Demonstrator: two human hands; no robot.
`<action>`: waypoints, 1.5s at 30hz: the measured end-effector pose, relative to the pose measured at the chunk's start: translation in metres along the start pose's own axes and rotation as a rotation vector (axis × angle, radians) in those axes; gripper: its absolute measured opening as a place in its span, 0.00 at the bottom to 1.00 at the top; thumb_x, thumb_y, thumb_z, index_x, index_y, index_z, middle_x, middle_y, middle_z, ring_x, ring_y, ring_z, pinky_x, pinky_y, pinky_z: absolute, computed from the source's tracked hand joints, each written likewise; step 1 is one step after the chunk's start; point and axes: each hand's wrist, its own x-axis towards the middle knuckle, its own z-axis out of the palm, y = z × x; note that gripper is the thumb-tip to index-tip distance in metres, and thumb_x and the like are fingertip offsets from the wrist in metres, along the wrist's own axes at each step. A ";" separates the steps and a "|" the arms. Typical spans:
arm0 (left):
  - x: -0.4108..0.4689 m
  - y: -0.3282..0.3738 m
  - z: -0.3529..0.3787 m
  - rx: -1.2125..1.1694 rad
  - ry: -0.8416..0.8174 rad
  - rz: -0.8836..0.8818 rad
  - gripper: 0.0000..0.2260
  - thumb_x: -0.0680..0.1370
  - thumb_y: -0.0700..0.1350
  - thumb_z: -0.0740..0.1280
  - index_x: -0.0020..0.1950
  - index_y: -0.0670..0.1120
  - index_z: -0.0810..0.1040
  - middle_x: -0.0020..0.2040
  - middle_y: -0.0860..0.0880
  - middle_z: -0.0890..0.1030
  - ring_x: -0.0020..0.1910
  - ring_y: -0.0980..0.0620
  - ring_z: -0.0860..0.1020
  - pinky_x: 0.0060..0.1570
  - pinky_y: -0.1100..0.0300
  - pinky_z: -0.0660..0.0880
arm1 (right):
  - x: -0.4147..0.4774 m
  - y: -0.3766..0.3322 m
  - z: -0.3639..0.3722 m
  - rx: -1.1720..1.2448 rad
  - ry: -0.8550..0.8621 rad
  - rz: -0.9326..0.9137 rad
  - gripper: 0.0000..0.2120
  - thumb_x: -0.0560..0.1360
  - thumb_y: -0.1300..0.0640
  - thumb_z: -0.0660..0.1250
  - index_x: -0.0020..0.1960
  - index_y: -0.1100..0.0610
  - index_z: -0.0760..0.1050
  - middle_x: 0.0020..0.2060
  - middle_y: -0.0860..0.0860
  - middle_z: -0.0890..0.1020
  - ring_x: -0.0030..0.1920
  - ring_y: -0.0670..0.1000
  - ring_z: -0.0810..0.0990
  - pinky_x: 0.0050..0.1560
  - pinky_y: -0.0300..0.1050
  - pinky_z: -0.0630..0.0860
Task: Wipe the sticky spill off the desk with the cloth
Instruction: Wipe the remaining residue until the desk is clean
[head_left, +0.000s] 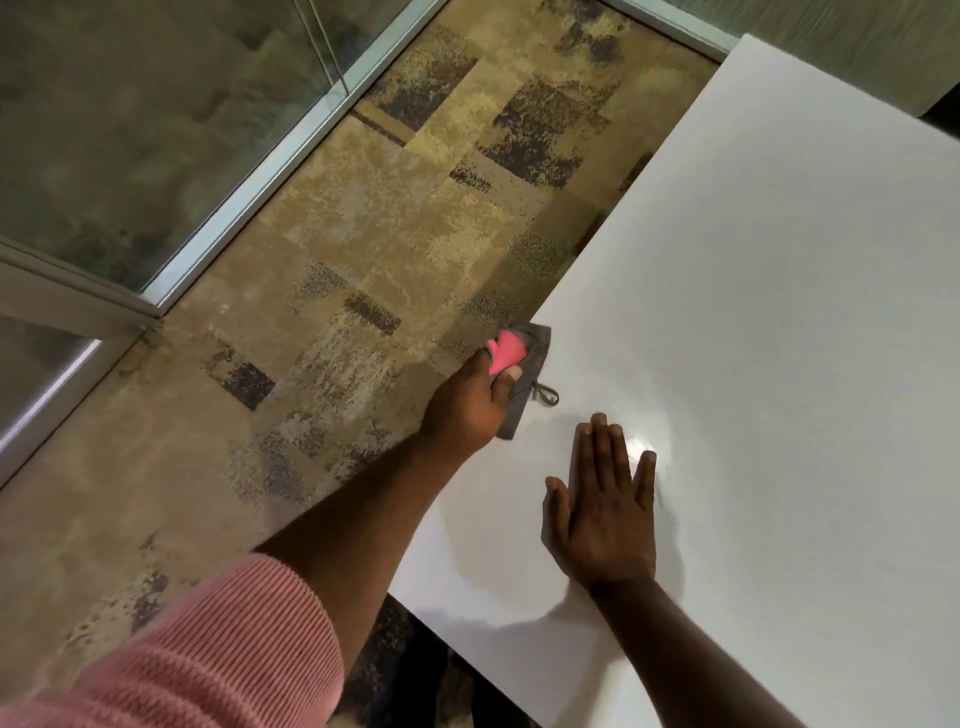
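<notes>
Left hand (475, 402) grips cloth (522, 371); right hand (602, 512) flat on desk (779, 260)

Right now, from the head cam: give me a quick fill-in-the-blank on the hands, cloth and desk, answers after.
1. The cloth is gripped by the ____ hand.
2. The right hand lies ____ on the desk, fingers extended.
3. The cloth is grey with a ____ patch showing.
4. The cloth sits near the desk's ____ edge as seen in the head view.

Missing words: left; flat; pink; left
</notes>
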 end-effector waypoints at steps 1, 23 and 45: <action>-0.014 -0.009 -0.002 0.008 0.008 -0.015 0.24 0.84 0.52 0.65 0.74 0.38 0.72 0.68 0.36 0.79 0.66 0.36 0.78 0.62 0.49 0.76 | 0.000 0.000 0.000 -0.002 0.005 0.001 0.35 0.83 0.45 0.53 0.84 0.61 0.51 0.85 0.57 0.53 0.85 0.54 0.46 0.81 0.68 0.47; -0.160 -0.091 -0.025 0.121 0.001 -0.270 0.25 0.85 0.58 0.57 0.77 0.45 0.70 0.67 0.39 0.80 0.64 0.37 0.79 0.60 0.50 0.76 | -0.003 -0.002 -0.004 0.006 -0.011 -0.029 0.34 0.85 0.41 0.45 0.85 0.60 0.48 0.85 0.57 0.51 0.85 0.56 0.47 0.82 0.67 0.43; -0.213 -0.116 0.005 -0.253 0.339 -0.390 0.19 0.86 0.52 0.60 0.68 0.40 0.75 0.58 0.36 0.82 0.56 0.36 0.81 0.51 0.50 0.77 | -0.072 -0.062 0.013 -0.092 -0.114 -0.438 0.37 0.85 0.37 0.48 0.85 0.60 0.51 0.85 0.57 0.53 0.85 0.58 0.50 0.81 0.67 0.48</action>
